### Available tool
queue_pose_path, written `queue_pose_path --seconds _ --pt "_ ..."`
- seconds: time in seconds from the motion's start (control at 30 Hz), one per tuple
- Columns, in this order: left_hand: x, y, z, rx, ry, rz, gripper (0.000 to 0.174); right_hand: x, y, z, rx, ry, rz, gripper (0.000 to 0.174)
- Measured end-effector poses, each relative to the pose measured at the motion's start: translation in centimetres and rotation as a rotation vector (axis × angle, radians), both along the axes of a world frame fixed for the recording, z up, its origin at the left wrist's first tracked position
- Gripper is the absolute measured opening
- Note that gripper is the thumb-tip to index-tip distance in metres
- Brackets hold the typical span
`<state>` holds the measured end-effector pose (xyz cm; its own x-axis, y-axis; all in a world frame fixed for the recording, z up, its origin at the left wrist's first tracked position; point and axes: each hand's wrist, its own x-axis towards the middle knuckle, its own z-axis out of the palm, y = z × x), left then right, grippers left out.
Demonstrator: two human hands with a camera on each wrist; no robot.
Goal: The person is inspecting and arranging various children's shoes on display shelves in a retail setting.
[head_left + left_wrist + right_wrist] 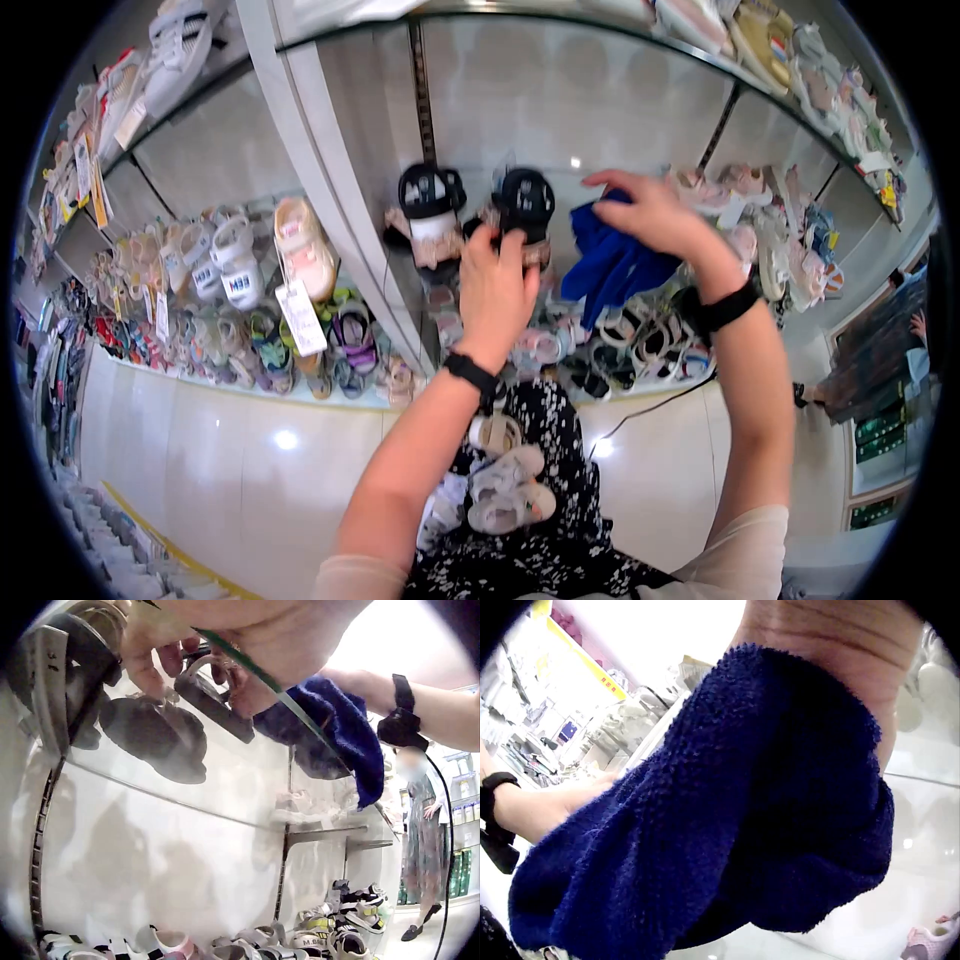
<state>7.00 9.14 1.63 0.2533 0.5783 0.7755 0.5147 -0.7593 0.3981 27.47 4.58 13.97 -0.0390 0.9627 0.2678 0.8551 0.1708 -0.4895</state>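
Observation:
Two dark sandals stand on a glass shelf: a left one [431,215] and a right one [524,200], each with a black part bearing white marks and a beige strap. My left hand [497,290] grips the near end of the right sandal, its fingertips bent over it. From below, in the left wrist view, the fingers curl about a dark sandal [214,705] behind the glass edge. My right hand [655,215] holds a bunched dark blue cloth [612,262] just right of that sandal. In the right wrist view the fuzzy cloth [697,802] hides the fingers.
A white upright post [330,180] parts the shelves on the left. Small shoes crowd the lower shelf [640,345] and the racks on both sides. Several pale shoes [510,490] lie on the patterned skirt of my lap. Another person [422,825] stands at right.

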Motion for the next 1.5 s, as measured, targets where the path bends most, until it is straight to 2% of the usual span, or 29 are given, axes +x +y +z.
queue_pose_path --seconds 0.03,0.07,0.13,0.27,0.4,0.43,0.53,0.6,0.63,0.67,0.73,0.77,0.8,0.83,0.87,0.93,1.0,1.07,1.17,1.27,1.3,1.33,1.4,1.47,1.5 --pt "0.0 -0.1 0.0 0.012 0.005 0.005 0.048 -0.3 -1.3 0.7 0.005 0.008 -0.018 0.037" --pt "0.0 -0.2 0.1 0.028 0.008 0.014 0.052 -1.0 -3.0 1.1 -0.023 0.132 -0.056 0.033" --pt "-0.2 -0.2 0.1 0.070 0.014 -0.011 0.056 -1.5 -5.6 0.8 0.092 0.178 -0.036 0.028" --pt "-0.5 -0.4 -0.2 0.087 -0.024 -0.048 0.059 -2.6 -11.1 -1.2 0.123 0.378 -0.123 0.025" --pt "-2.2 -2.0 -0.4 0.148 -0.132 -0.101 0.048 -2.9 -16.6 -5.0 0.095 0.573 -0.178 0.022" --pt "-3.0 -2.9 -0.8 0.145 -0.198 -0.153 0.040 -2.7 -17.9 -6.2 0.075 0.586 -0.201 0.021" --pt "-6.6 -6.2 -2.6 -0.056 -0.201 -0.327 0.029 -0.5 -21.7 -11.9 -0.057 0.814 -0.358 0.017" --pt "-9.5 -7.3 -5.4 -0.326 -0.049 -0.524 0.019 0.4 -23.9 -15.5 -0.052 1.070 -0.477 0.015" --pt "-10.8 -8.3 -6.3 -0.536 0.048 -0.544 0.015 1.2 -25.2 -17.5 -0.029 1.067 -0.511 0.016" --pt "-12.0 -9.4 -7.3 -0.747 0.147 -0.558 0.012 1.2 -26.0 -18.7 0.021 1.180 -0.584 0.018" --pt "-14.0 -11.4 -9.8 -0.996 0.293 -0.557 0.013 0.8 -27.5 -20.4 0.123 1.407 -0.734 0.022" --pt "-14.5 -12.4 -10.6 -1.011 0.373 -0.579 0.014 0.3 -28.3 -21.0 0.092 1.636 -0.745 0.027" --pt "-14.7 -13.2 -11.2 -1.022 0.451 -0.599 0.016 -1.5 -27.9 -20.1 0.125 1.672 -0.861 0.027" --pt "-14.8 -13.4 -12.1 -0.895 0.473 -0.660 0.020 -0.5 -28.5 -22.9 0.100 1.625 -0.889 0.024" --pt "-14.2 -13.5 -12.3 -0.886 0.432 -0.653 0.020 0.6 -28.7 -25.5 0.089 1.579 -0.907 0.022" --pt "-12.4 -13.1 -9.4 -0.782 0.366 -0.618 0.020 -2.0 -27.1 -23.1 0.055 1.313 -0.730 0.017" --pt "-10.7 -11.9 -6.0 -0.613 0.264 -0.617 0.017 -2.1 -25.4 -22.3 -0.133 1.304 -0.612 0.010" --pt "-9.3 -10.1 -2.1 -0.391 0.154 -0.575 0.017 -2.9 -22.5 -20.4 -0.027 1.086 -0.473 0.007" --pt "-8.1 -6.7 3.3 -0.120 0.108 -0.453 0.016 -4.2 -18.5 -11.9 0.006 0.626 -0.258 0.037" --pt "-6.0 -2.8 7.1 0.015 0.129 -0.303 0.019 -5.3 -13.5 -4.4 -0.019 0.337 -0.144 0.049" --pt "-4.9 -1.2 7.6 0.057 0.171 -0.289 0.020 -4.5 -10.8 -4.2 0.009 0.271 -0.114 0.053" --pt "-3.5 0.7 7.6 0.098 0.208 -0.271 0.022 -4.6 -8.7 -2.5 -0.079 0.276 -0.136 0.057" --pt "-1.6 2.7 8.0 0.113 0.345 -0.208 0.028 -2.5 -2.6 -3.3 -0.117 0.183 -0.208 0.065" --pt "0.2 5.5 6.5 0.234 0.480 -0.099 0.026 -1.0 1.6 -4.5 -0.312 0.118 -0.181 0.072" --pt "0.5 6.7 5.9 0.198 0.554 -0.098 0.027 -0.8 2.6 -4.8 -0.345 0.090 -0.196 0.072"
